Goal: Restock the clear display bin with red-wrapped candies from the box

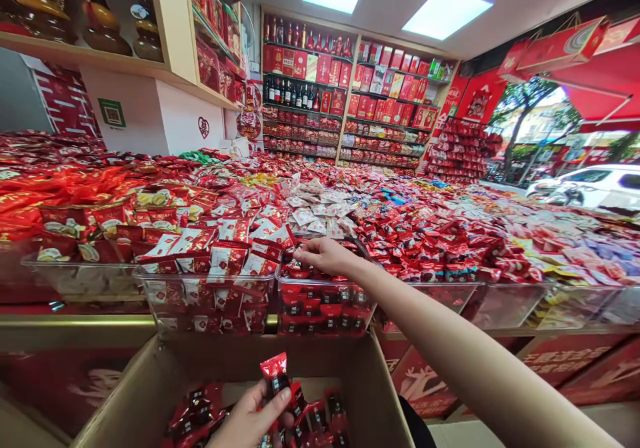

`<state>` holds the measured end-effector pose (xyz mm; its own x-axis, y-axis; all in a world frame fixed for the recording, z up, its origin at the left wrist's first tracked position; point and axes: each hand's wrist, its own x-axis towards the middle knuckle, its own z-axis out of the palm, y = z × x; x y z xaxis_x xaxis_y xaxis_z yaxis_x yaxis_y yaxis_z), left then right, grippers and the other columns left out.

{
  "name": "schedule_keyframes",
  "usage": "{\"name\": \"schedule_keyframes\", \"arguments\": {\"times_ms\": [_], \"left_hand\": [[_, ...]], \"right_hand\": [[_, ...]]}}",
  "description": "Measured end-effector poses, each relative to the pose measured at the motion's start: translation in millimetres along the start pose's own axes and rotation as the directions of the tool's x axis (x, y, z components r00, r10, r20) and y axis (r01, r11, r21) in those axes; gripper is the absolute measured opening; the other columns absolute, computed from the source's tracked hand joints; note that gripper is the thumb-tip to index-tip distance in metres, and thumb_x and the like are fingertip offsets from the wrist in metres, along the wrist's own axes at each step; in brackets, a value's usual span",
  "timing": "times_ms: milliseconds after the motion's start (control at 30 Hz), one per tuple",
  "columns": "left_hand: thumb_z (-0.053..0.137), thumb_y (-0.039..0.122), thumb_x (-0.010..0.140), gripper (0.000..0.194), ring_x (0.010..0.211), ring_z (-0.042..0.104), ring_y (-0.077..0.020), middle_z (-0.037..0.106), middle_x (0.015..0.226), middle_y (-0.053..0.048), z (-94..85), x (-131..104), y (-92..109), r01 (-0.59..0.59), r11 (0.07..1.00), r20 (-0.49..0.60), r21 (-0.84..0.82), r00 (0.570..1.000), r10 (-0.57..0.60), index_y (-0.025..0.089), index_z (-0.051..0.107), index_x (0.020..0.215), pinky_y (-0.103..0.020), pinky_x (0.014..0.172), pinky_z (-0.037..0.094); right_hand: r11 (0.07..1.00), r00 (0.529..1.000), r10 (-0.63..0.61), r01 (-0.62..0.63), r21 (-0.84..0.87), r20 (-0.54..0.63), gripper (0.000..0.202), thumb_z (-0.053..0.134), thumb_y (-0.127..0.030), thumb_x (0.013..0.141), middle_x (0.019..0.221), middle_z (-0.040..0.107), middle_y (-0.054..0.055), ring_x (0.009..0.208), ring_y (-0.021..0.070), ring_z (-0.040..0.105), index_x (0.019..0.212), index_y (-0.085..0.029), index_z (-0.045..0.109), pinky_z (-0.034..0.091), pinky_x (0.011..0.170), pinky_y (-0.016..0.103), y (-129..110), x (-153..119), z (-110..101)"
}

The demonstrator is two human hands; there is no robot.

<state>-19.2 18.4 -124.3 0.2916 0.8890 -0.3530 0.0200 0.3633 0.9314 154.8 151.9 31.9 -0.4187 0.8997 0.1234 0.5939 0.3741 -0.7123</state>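
Observation:
My left hand (260,413) is closed around a red-and-black wrapped candy (275,372), its red crimped end pointing up. Below it, an open cardboard box (383,388) has more of the same wrapped candies (315,416) at its bottom. My right hand (327,257) reaches over a clear plastic bin (325,280) of matching candies, which show in rows through its front wall. Its fingers are drawn together at the top layer of candies; what lies between the fingertips is hidden.
A neighbouring clear bin (207,278) holds white-and-red packets and touches the candy bin's left side. More bins of sweets (430,248) run right along the counter. Shelves of bottles and red boxes (310,68) line the back wall. A white car (590,185) stands outside.

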Motion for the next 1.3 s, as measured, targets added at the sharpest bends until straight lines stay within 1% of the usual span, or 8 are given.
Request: {"name": "schedule_keyframes", "arguments": {"times_ms": [200,300,433,600,767,900,1033,1300], "left_hand": [[0.058,0.056,0.056,0.043,0.032,0.048,-0.0072,0.062,0.049,0.005,-1.0,-2.7,2.1,-0.029,0.999,0.013,0.019,1.0,0.029,0.018,0.051,0.074,-0.018,0.037,0.031],[0.058,0.054,0.058,0.04,0.033,0.049,-0.0074,0.061,0.048,0.006,-1.6,-5.1,9.0,-0.046,0.999,0.032,0.023,0.998,0.045,0.018,0.051,0.074,-0.018,0.036,0.031],[0.057,0.052,0.061,0.036,0.035,0.049,-0.0073,0.061,0.05,0.005,-3.5,-10.4,23.0,-0.068,0.997,0.057,0.023,0.996,0.067,0.018,0.05,0.072,-0.018,0.038,0.035],[0.059,0.043,0.065,0.031,0.043,0.048,-0.0087,0.058,0.052,0.006,-0.5,-20.7,41.5,-0.091,0.996,0.16,0.003,0.983,0.089,0.017,0.054,0.081,-0.02,0.041,0.039],[0.061,0.034,0.066,0.021,0.047,0.046,-0.0092,0.055,0.053,0.005,5.4,-26.4,49.4,-0.117,0.993,0.245,0.015,0.963,0.11,0.015,0.058,0.075,-0.02,0.046,0.039],[0.06,0.03,0.068,0.018,0.047,0.045,-0.0078,0.055,0.055,0.005,4.4,-25.1,47.2,-0.123,0.992,0.246,0.026,0.963,0.113,0.014,0.058,0.077,-0.019,0.046,0.037],[0.06,0.03,0.068,0.02,0.048,0.045,-0.0078,0.055,0.057,0.004,1.9,-23.1,43.6,-0.121,0.992,0.259,0.023,0.96,0.111,0.015,0.059,0.081,-0.019,0.047,0.038],[0.056,0.033,0.071,0.024,0.056,0.05,-0.0119,0.059,0.065,0.002,7.6,-26.9,43.4,-0.172,0.982,0.298,0.075,0.944,0.143,0.016,0.061,0.088,-0.021,0.051,0.04]], "right_hand": [[0.999,1.0,-0.021,0.02,0.048,0.013,0.039,0.042,-0.052,0.071,0.052,0.05,-0.002,0.04,0.0051,0.038,0.066,-0.014,0.052,0.026,0.037,0.017,-4.6,1.8,-0.2],[0.992,0.977,-0.126,0.118,-0.052,-0.17,0.036,0.043,-0.046,0.073,0.05,0.047,-0.002,0.045,0.0064,0.038,0.061,-0.014,0.052,0.028,0.042,0.019,-17.2,-5.0,-8.4],[0.962,0.877,-0.255,0.271,-0.019,-0.407,0.029,0.042,-0.039,0.076,0.056,0.05,-0.001,0.051,0.0079,0.042,0.065,-0.015,0.053,0.031,0.048,0.02,-43.6,-53.1,-2.5],[0.989,0.983,-0.123,0.132,0.061,-0.134,0.016,0.052,-0.031,0.071,0.068,0.059,0.002,0.06,0.0122,0.05,0.078,-0.02,0.061,0.035,0.054,0.022,-40.5,-121.3,57.9],[0.905,0.997,0.016,0.015,0.424,-0.07,0.02,0.055,-0.033,0.069,0.075,0.059,0.002,0.069,0.0129,0.05,0.082,-0.019,0.062,0.037,0.063,0.023,-8.2,-124.7,107.4],[0.565,0.974,0.225,-0.157,0.81,0.032,0.024,0.058,-0.037,0.066,0.061,0.052,-0.001,0.048,0.0056,0.039,0.075,-0.015,0.059,0.032,0.047,0.019,2.5,-117.6,116.2],[0.34,0.952,0.294,-0.186,0.922,0.084,0.022,0.061,-0.035,0.064,0.051,0.041,-0.005,0.039,0.0025,0.025,0.066,-0.015,0.055,0.018,0.038,0.018,6.0,-119.6,117.1],[0.368,0.957,0.269,-0.21,0.906,0.112,0.028,0.067,-0.032,0.057,0.06,0.05,-0.001,0.049,0.0056,0.04,0.073,-0.013,0.055,0.031,0.049,0.02,7.6,-127.6,126.1]]}}
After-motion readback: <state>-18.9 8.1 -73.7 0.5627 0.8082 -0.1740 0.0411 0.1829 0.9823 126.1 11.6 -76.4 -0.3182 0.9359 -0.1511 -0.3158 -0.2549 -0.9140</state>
